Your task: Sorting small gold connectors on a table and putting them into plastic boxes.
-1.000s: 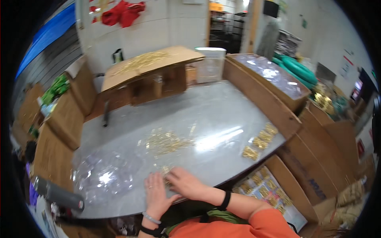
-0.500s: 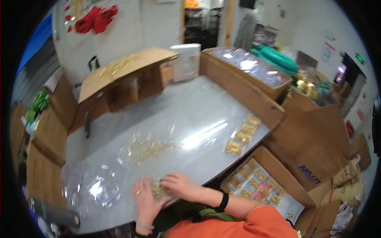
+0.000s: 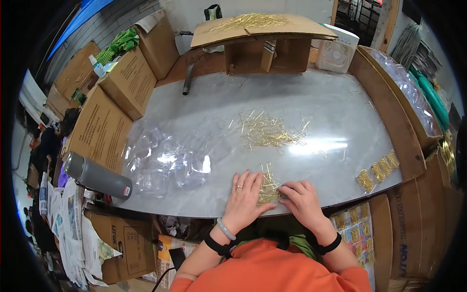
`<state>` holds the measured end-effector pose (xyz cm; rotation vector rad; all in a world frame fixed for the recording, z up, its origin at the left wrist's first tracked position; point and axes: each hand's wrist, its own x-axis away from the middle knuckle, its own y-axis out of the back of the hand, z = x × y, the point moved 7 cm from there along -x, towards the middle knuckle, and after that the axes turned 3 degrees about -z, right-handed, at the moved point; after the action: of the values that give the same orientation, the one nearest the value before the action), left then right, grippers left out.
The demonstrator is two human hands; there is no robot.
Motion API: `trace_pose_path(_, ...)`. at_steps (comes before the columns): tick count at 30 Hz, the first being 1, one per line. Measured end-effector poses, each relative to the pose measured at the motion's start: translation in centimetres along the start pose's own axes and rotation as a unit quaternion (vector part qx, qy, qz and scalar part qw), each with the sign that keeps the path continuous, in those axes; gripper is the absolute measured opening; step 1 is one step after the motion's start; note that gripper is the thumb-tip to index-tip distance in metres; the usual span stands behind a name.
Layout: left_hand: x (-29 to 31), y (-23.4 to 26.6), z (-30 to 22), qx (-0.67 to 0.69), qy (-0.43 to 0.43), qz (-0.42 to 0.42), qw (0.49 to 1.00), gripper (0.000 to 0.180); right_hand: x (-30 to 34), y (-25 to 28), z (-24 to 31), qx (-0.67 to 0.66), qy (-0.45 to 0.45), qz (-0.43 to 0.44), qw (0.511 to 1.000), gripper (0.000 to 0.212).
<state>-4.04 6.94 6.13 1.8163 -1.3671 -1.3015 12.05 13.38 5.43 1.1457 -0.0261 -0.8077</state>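
Observation:
A small pile of thin gold wire hooks (image 3: 267,187) lies near the table's front edge, between my hands. My left hand (image 3: 242,197) rests flat along the pile's left side, fingers stretched out and thumb toward the edge. On the other side my right hand (image 3: 300,197) has its fingers bent and closed at the pile's right edge, pinching some hooks. Its fingertips partly hide what they grip. A looser spread of gold hooks (image 3: 272,134) lies farther back. Left of my hands are clear plastic packs (image 3: 175,160). Small packed bundles of hooks (image 3: 377,170) form a row at the right edge.
A grey bottle (image 3: 99,175) leans across the table's left edge by cardboard boxes (image 3: 129,80). At the back are a cardboard shelf (image 3: 265,36) topped with hooks, a dark tube (image 3: 188,80) and a white fan (image 3: 337,51). A carton of packed bundles (image 3: 384,233) stands below right.
The view has swung left and down, so the scene sits farther right. My hands stay around the small pile; the right fingers have drawn to its right edge.

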Motion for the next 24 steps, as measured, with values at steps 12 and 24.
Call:
trace_pose_path(12, 1.0, -0.8, 1.8, 0.150, 0.012, 0.004, 0.989, 0.074, -3.9, -1.8, 1.0, -0.095, 0.098, 0.108, 0.985, 0.082)
trace_pose_path(24, 0.0, -1.1, 0.0, 0.004, -0.043, 0.065, 0.997, 0.080, -1.6, 1.1, -0.9, -0.050, 0.001, 0.023, 0.998, 0.053)
